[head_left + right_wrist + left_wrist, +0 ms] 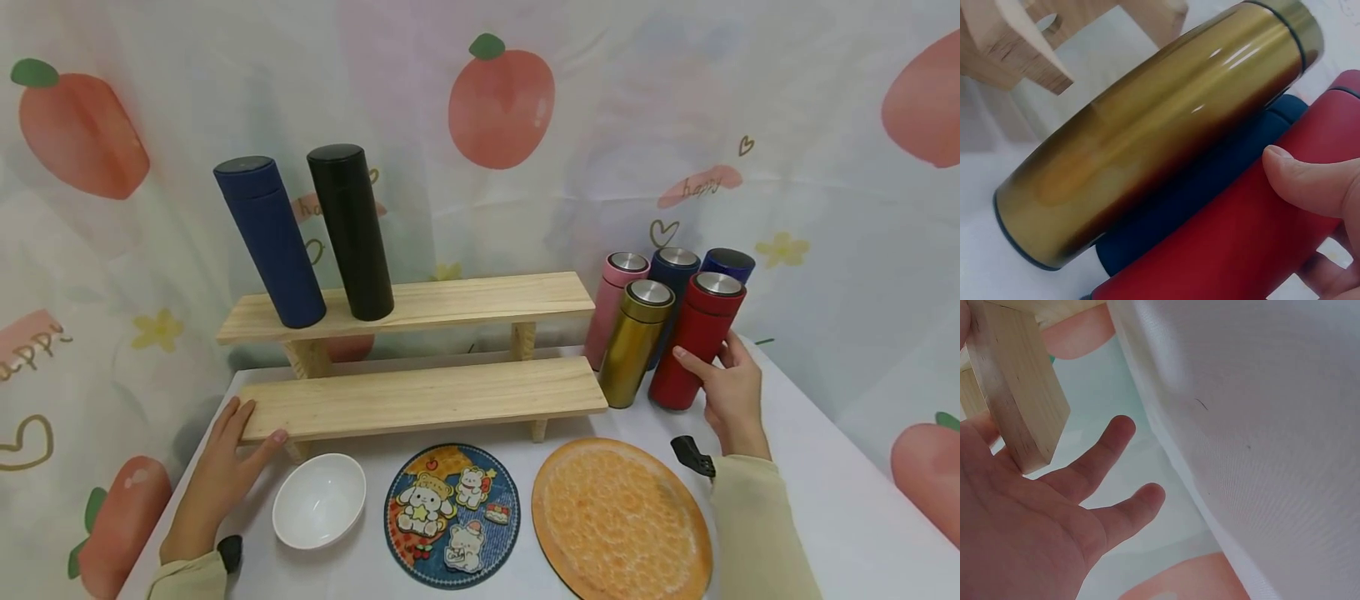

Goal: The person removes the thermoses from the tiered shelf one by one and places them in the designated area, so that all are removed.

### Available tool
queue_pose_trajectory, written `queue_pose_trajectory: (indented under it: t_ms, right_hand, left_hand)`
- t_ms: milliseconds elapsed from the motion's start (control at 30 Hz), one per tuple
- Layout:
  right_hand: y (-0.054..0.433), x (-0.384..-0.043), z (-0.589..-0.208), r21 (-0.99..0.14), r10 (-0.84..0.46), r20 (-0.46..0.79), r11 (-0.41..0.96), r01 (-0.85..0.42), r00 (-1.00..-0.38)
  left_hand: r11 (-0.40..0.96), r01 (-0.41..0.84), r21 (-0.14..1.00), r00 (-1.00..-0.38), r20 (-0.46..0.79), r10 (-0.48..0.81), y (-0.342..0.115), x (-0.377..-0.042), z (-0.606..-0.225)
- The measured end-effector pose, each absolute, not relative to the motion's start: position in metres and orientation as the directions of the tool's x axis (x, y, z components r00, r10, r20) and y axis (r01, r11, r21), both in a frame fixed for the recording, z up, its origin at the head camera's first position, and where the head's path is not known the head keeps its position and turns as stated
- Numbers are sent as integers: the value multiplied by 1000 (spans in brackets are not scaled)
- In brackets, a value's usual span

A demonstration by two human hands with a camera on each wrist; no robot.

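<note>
— Resting the left hand (pixel 217 475), loose-fingered, on the two-tier wooden stand (pixel 427 396)!
— Probably steadying it. Farther right?
— Right of the gold thermos (pixel 636 354), gripping the red thermos (pixel 697 321) mid-body with the right hand (pixel 735 400), likely for control!

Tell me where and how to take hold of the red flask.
Likely best round the middle of the red flask, coming from its right, thumb in front, as the right hand holds it. Its body is a smooth cylinder with no visible handle; the gold flask stands close on its left, while the right has room.
</note>
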State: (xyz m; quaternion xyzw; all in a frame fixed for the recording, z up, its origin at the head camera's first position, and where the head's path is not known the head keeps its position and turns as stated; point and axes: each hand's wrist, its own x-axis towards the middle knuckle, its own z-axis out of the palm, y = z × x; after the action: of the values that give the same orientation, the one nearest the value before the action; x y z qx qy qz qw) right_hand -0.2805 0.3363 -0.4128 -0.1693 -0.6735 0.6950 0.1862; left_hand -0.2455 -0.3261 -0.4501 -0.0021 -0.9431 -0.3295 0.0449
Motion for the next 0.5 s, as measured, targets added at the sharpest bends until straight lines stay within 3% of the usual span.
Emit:
queue_pose_trajectory:
  t_ms: [500]
  right_hand:
    - [330,-288,-424,-997,487,32,-42,-60,-873]
  left_hand:
    - [783,43,621,-995,97,-22,-326,-245,-449]
